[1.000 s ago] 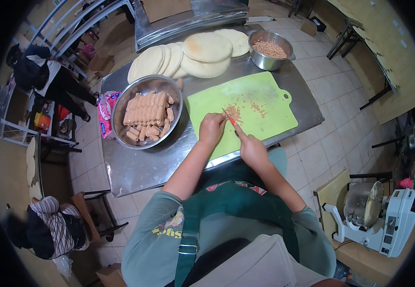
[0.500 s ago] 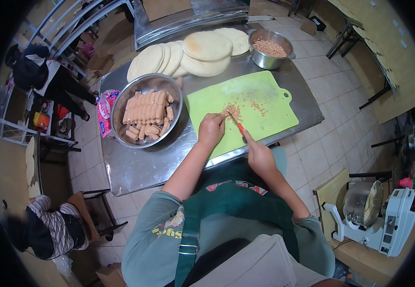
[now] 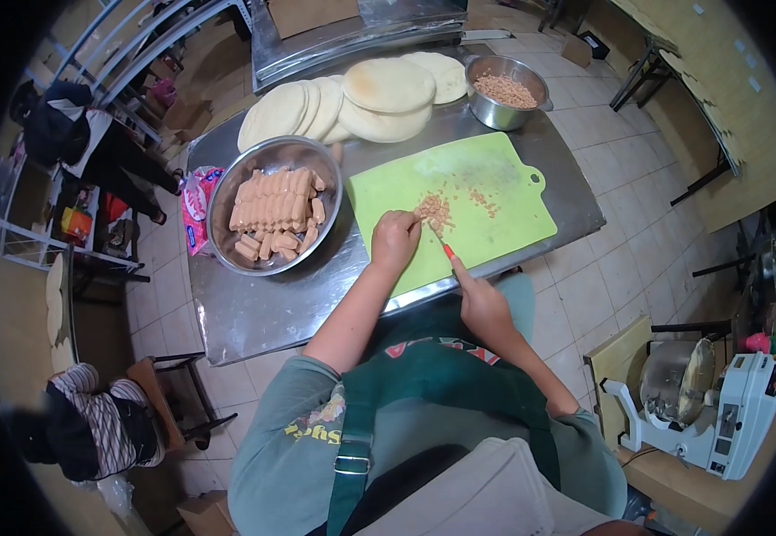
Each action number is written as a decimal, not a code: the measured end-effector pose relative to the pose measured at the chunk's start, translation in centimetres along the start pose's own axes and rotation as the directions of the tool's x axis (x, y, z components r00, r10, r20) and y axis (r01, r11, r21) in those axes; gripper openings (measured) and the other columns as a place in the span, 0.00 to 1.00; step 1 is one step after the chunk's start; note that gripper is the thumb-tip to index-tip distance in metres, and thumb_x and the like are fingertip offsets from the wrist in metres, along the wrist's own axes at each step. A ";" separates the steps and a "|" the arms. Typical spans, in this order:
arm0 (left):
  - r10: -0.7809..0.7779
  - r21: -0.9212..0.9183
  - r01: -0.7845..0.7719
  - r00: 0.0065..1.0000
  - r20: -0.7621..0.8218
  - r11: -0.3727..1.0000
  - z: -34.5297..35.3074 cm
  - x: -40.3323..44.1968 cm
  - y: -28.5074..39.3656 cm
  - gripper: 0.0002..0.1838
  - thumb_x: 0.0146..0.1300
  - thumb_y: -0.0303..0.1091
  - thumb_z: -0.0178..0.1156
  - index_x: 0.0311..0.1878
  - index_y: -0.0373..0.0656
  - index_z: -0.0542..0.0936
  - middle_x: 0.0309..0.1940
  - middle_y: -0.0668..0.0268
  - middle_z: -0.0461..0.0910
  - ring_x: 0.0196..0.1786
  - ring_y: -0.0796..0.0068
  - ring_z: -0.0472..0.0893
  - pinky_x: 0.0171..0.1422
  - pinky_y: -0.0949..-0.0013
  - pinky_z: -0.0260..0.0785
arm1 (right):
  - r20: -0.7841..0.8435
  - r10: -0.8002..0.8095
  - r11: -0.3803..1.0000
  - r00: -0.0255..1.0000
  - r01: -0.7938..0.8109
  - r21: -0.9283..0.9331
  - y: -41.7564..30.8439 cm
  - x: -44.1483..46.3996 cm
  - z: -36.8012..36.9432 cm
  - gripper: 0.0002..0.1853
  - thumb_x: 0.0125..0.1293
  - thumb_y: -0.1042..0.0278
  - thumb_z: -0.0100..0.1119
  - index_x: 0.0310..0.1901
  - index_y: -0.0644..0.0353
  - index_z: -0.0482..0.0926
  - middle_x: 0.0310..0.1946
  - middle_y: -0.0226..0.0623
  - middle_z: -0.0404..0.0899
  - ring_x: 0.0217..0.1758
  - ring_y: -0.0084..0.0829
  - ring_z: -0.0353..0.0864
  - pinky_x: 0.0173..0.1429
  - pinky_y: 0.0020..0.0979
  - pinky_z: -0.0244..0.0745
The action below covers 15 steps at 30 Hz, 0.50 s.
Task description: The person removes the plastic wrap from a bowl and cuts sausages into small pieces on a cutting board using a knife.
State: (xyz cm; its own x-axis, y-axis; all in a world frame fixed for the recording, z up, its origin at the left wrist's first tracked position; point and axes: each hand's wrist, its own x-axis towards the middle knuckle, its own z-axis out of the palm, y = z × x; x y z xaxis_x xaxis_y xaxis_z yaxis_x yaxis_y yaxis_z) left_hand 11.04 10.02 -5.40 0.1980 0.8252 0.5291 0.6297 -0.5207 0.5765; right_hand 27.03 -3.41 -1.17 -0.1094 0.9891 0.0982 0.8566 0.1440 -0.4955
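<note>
Right hand (image 3: pixel 486 308), clenched round knife (image 3: pixel 448 253), has drawn bodyward since a second ago; left hand (image 3: pixel 396 241) unmoved, fingers bunched, grasp unclear, chopped bits (image 3: pixel 436 211) just beyond.

The bare right hand (image 3: pixel 486 310) partly hides the slim red-handled knife (image 3: pixel 448 252); print on the pink plastic packet (image 3: pixel 196 214) is illegible.

The green board (image 3: pixel 517 214) leaves passing room at right, while the steel bowl (image 3: pixel 221 210) (rim raised) blocks the left.
</note>
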 end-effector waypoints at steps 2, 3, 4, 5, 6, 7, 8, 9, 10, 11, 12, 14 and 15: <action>0.009 -0.004 -0.009 1.000 0.007 1.000 -0.1 0.0 0.1 0.03 0.49 0.27 0.63 0.27 0.38 0.79 0.23 0.58 0.78 0.31 0.56 0.77 0.38 0.61 0.69 | -0.028 -0.019 0.998 0.999 0.020 0.058 0.8 0.0 -0.3 0.28 0.60 0.76 0.47 0.65 0.53 0.63 0.22 0.50 0.72 0.25 0.51 0.73 0.32 0.46 0.68; 0.010 -0.004 -0.010 1.000 0.006 1.000 -0.1 0.0 0.1 0.03 0.49 0.27 0.63 0.27 0.38 0.79 0.23 0.58 0.78 0.31 0.56 0.77 0.38 0.61 0.69 | -0.056 -0.038 0.992 0.998 0.044 0.118 0.9 0.3 -0.4 0.28 0.60 0.75 0.47 0.64 0.53 0.63 0.22 0.51 0.72 0.25 0.51 0.73 0.33 0.46 0.68; 0.003 0.016 -0.003 1.000 0.026 1.000 -0.1 0.1 0.1 0.03 0.49 0.27 0.63 0.26 0.38 0.79 0.23 0.57 0.78 0.31 0.56 0.77 0.38 0.60 0.69 | -0.057 -0.040 0.992 0.998 0.046 0.118 0.8 0.6 -0.5 0.28 0.60 0.75 0.47 0.64 0.53 0.63 0.22 0.51 0.72 0.25 0.51 0.73 0.33 0.46 0.68; -0.006 0.036 0.005 0.999 0.045 0.999 -0.2 0.0 0.2 0.03 0.50 0.27 0.63 0.26 0.38 0.79 0.24 0.57 0.78 0.31 0.56 0.77 0.38 0.60 0.69 | -0.040 -0.009 0.994 0.999 0.013 0.104 0.6 1.0 -0.7 0.28 0.60 0.75 0.47 0.64 0.53 0.63 0.22 0.51 0.72 0.26 0.51 0.73 0.33 0.46 0.68; -0.008 0.038 0.006 0.999 0.043 0.999 -0.2 0.0 0.2 0.03 0.50 0.27 0.63 0.26 0.38 0.79 0.24 0.57 0.78 0.31 0.56 0.77 0.38 0.60 0.69 | -0.024 0.023 0.996 0.999 -0.021 0.089 0.4 1.5 -0.7 0.28 0.60 0.75 0.47 0.64 0.52 0.63 0.22 0.51 0.72 0.26 0.51 0.73 0.34 0.46 0.68; 0.006 0.032 -0.007 0.999 0.035 0.999 -0.2 -0.1 0.2 0.03 0.50 0.26 0.62 0.26 0.38 0.78 0.24 0.57 0.78 0.31 0.56 0.77 0.38 0.60 0.69 | -0.023 0.021 0.996 1.000 -0.018 0.089 0.3 2.0 -0.5 0.28 0.60 0.75 0.47 0.64 0.52 0.63 0.22 0.51 0.72 0.26 0.51 0.73 0.34 0.46 0.68; 0.021 0.027 -0.022 0.999 0.027 0.999 -0.2 -0.1 0.2 0.03 0.50 0.26 0.62 0.26 0.38 0.78 0.25 0.57 0.78 0.31 0.55 0.76 0.39 0.59 0.69 | -0.028 -0.001 0.998 1.000 0.003 0.060 0.2 2.5 -0.2 0.28 0.60 0.75 0.47 0.65 0.51 0.63 0.22 0.51 0.71 0.25 0.51 0.73 0.33 0.46 0.68; 0.020 0.030 -0.021 0.999 0.025 0.999 -0.1 -0.1 0.2 0.03 0.50 0.26 0.62 0.26 0.38 0.78 0.25 0.57 0.78 0.31 0.55 0.76 0.39 0.59 0.69 | -0.033 -0.024 0.999 0.999 0.025 0.032 0.0 3.0 0.0 0.28 0.60 0.75 0.47 0.65 0.50 0.63 0.21 0.51 0.71 0.25 0.51 0.73 0.32 0.46 0.68; 0.019 0.024 -0.019 0.999 0.027 1.000 -0.1 -0.1 0.2 0.03 0.50 0.26 0.62 0.26 0.38 0.78 0.25 0.57 0.78 0.31 0.55 0.77 0.39 0.59 0.69 | -0.033 -0.028 0.999 0.999 0.029 0.034 -0.1 3.4 0.1 0.28 0.60 0.75 0.47 0.65 0.50 0.63 0.21 0.51 0.71 0.25 0.51 0.73 0.32 0.46 0.68; 0.016 0.018 -0.017 0.999 0.029 1.000 -0.1 -0.1 0.1 0.03 0.50 0.26 0.62 0.27 0.38 0.78 0.26 0.57 0.78 0.32 0.55 0.77 0.39 0.59 0.69 | 0.005 -0.019 1.000 1.000 0.019 -0.001 -0.3 3.8 0.2 0.28 0.60 0.75 0.47 0.65 0.49 0.63 0.21 0.50 0.71 0.24 0.50 0.73 0.31 0.46 0.68; 0.013 0.022 -0.014 1.000 0.026 1.000 -0.2 -0.1 0.2 0.03 0.50 0.26 0.62 0.27 0.38 0.78 0.26 0.57 0.78 0.32 0.55 0.77 0.39 0.59 0.69 | 0.043 -0.009 0.999 0.999 0.011 -0.036 -0.5 4.2 0.3 0.29 0.60 0.75 0.47 0.65 0.48 0.63 0.20 0.50 0.70 0.23 0.50 0.73 0.31 0.47 0.68; 0.024 0.013 -0.024 1.000 0.020 1.000 -0.2 -0.1 0.3 0.02 0.50 0.26 0.62 0.27 0.38 0.79 0.26 0.57 0.78 0.32 0.56 0.77 0.39 0.59 0.70 | 0.065 -0.014 0.999 0.998 0.017 -0.051 -0.5 4.9 0.6 0.31 0.57 0.76 0.47 0.65 0.48 0.62 0.20 0.50 0.71 0.23 0.49 0.74 0.30 0.46 0.70; 0.019 0.015 -0.020 1.000 0.019 1.000 -0.2 -0.1 0.2 0.02 0.50 0.26 0.62 0.27 0.38 0.79 0.26 0.57 0.78 0.32 0.56 0.77 0.39 0.59 0.70 | 0.085 -0.012 0.997 0.996 0.018 -0.069 -0.5 5.1 0.8 0.34 0.54 0.78 0.48 0.66 0.49 0.62 0.21 0.50 0.72 0.23 0.49 0.75 0.30 0.46 0.71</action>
State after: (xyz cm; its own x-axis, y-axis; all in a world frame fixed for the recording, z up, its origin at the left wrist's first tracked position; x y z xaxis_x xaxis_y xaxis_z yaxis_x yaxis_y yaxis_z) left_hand 11.03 9.77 -5.24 0.2246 0.8191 0.5279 0.6366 -0.5335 0.5568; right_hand 25.66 1.60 -1.15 -0.1617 0.9864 0.0307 0.8871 0.1589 -0.4334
